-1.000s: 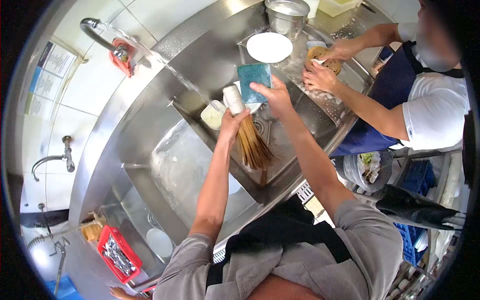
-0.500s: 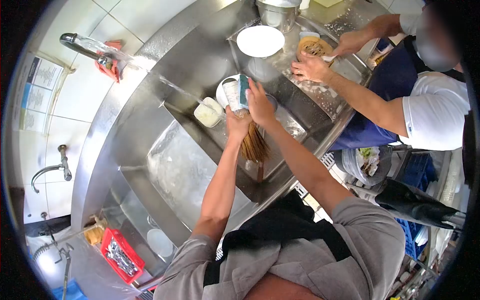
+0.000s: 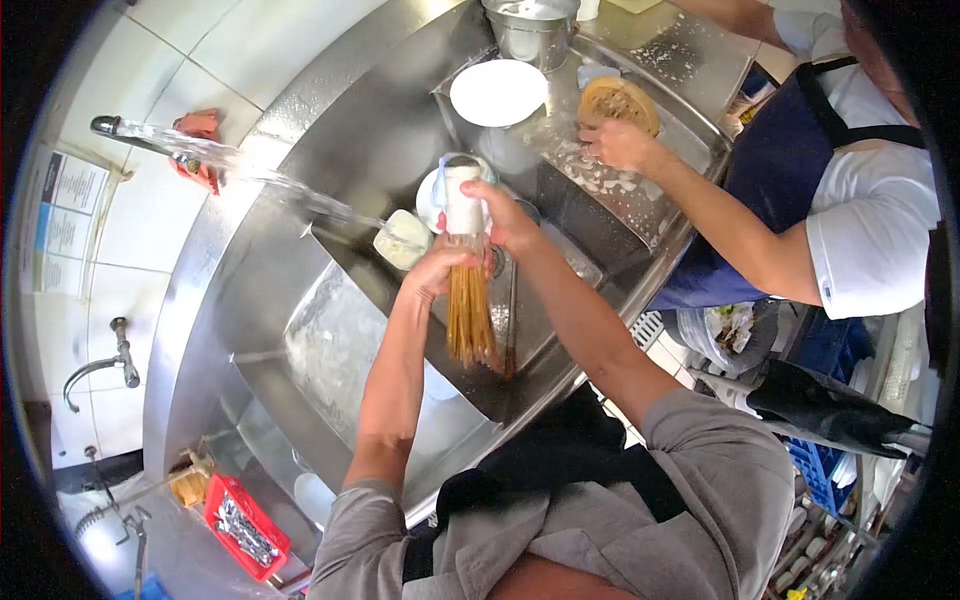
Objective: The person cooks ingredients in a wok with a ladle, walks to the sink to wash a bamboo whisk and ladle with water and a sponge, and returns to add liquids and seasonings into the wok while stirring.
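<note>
Brush (image 3: 469, 300) has shifted left, near frame centre: left hand (image 3: 445, 269) grips it above straw-like, bundled bristles (image 3: 470, 325); right hand (image 3: 506, 216) clasps the white cylindrical handle (image 3: 462, 208).

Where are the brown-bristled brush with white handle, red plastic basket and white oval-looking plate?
Brown-bristled brush with white handle (image 3: 469, 312): head view, on the bristles.
Red plastic basket (image 3: 223, 487): head view, on its upper end wall.
White oval-looking plate (image 3: 498, 93): head view, its middle.

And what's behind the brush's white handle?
A white dish peeks out past the white handle, on the picture's left side. The handle and the right hand cover the rest, so I can't tell what's on the dish there.
</note>
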The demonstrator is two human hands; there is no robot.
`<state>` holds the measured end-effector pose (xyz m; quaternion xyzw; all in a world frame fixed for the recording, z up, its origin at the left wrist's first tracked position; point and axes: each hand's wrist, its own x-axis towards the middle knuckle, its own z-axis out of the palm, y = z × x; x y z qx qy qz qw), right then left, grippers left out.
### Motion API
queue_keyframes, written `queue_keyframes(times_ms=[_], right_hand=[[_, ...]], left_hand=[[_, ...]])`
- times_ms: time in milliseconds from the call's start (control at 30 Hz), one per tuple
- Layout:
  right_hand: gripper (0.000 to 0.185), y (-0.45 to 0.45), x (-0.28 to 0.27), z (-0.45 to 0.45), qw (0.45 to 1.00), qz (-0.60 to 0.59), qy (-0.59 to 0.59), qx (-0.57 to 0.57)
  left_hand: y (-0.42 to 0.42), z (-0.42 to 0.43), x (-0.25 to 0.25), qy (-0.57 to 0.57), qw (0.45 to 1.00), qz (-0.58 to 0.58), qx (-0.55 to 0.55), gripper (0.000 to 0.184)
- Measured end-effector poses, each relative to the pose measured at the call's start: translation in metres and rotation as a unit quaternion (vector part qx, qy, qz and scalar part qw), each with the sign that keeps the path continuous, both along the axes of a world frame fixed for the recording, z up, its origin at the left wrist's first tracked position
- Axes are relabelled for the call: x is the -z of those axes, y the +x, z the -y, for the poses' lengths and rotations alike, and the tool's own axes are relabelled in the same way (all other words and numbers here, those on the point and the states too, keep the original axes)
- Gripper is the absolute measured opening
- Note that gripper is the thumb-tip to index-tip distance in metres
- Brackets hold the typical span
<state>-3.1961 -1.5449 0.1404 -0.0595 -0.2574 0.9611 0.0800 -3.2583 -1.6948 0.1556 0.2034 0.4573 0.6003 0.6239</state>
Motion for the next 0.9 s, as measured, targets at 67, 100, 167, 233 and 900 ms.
queue_keyframes(times_ms=[67, 100, 167, 233, 900], right_hand=[[0.044, 0.000, -0.027, 0.008, 0.978, 0.120, 0.128, 0.109], [0.046, -0.001, -0.034, 0.018, 0.930, 0.165, 0.251, 0.210], [0.050, -0.005, -0.042, 0.033, 0.752, 0.236, 0.474, 0.393], [0.065, -0.007, -0.032, 0.034, 0.693, 0.162, 0.556, 0.429], [0.023, 0.032, 0.001, -0.030, 0.626, 0.302, 0.699, 0.168]], left_hand=[[0.000, -0.010, -0.004, -0.086, 0.980, -0.164, -0.070, 0.030], [0.002, -0.014, -0.004, -0.115, 0.952, -0.267, -0.099, 0.029], [0.007, -0.022, -0.005, -0.165, 0.858, -0.462, -0.150, 0.028], [0.013, -0.022, -0.019, -0.203, 0.788, -0.566, -0.135, 0.037], [0.026, -0.015, 0.001, -0.152, 0.579, -0.801, 0.010, 0.036]])
